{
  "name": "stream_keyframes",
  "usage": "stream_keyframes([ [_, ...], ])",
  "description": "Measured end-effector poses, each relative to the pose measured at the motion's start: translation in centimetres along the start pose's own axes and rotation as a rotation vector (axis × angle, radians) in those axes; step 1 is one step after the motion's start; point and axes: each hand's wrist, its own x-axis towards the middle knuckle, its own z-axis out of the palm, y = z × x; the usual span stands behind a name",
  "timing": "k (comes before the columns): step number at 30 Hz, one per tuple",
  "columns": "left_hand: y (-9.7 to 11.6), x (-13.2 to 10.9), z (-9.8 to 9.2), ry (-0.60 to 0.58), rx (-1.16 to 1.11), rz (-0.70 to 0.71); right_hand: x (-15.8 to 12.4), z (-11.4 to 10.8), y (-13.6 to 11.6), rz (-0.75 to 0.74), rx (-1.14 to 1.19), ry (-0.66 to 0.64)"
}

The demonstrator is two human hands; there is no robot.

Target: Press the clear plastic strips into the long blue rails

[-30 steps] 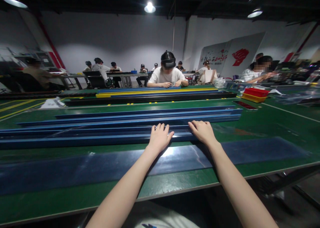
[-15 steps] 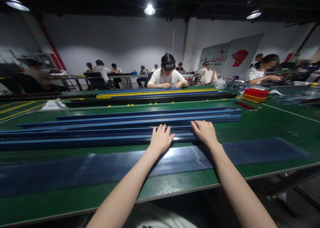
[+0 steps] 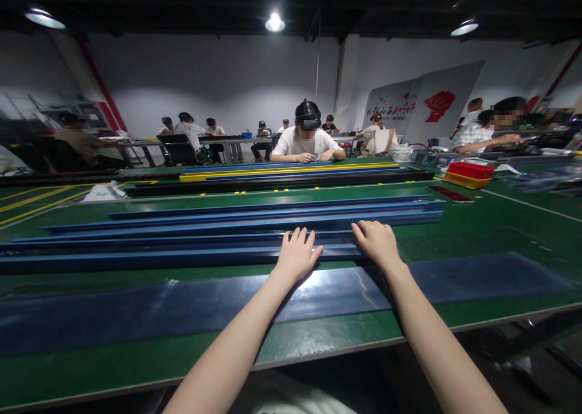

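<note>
My left hand (image 3: 297,253) lies palm down on the nearest long blue channel strip (image 3: 182,258), fingers spread and thumb out to the right. Near that strip's right end, my right hand (image 3: 377,241) has its fingers bent together over the edge; the fingertips are partly hidden. More blue strips (image 3: 282,215) lie just beyond, side by side and roughly parallel. A wide, flat, glossy translucent sheet (image 3: 191,308) stretches across the table under my forearms.
The green table (image 3: 318,347) carries black (image 3: 273,185) and yellow strips (image 3: 295,171) farther back. A red and yellow bin (image 3: 469,174) and a dark red phone-like slab (image 3: 452,194) sit at right. White paper (image 3: 105,191) lies left. A co-worker (image 3: 308,136) sits opposite; others work around.
The whole view has shifted slightly, so everything appears a little farther right and lower. Both hands keep about the same place on the blue strip.
</note>
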Motion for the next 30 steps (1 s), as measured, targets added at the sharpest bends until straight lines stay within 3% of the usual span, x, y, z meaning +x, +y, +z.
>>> stream_keyframes([
  [10, -0.6, 0.4, -2.3, -0.063, -0.084, -0.116, 0.0, 0.1, -0.2, -0.029, 0.110, 0.087],
  [15, -1.1, 0.4, -3.2, -0.074, -0.017, -0.212, -0.1, 0.2, -0.3, 0.010, 0.129, 0.151],
  [21, -1.7, 0.0, -3.3, -0.083, 0.071, -0.255, -0.2, 0.4, -0.2, 0.052, 0.070, 0.133],
  [30, -1.0, 0.0, -2.2, 0.059, 0.064, -0.141, -0.3, 0.3, -1.2, -0.181, 0.196, 0.060],
])
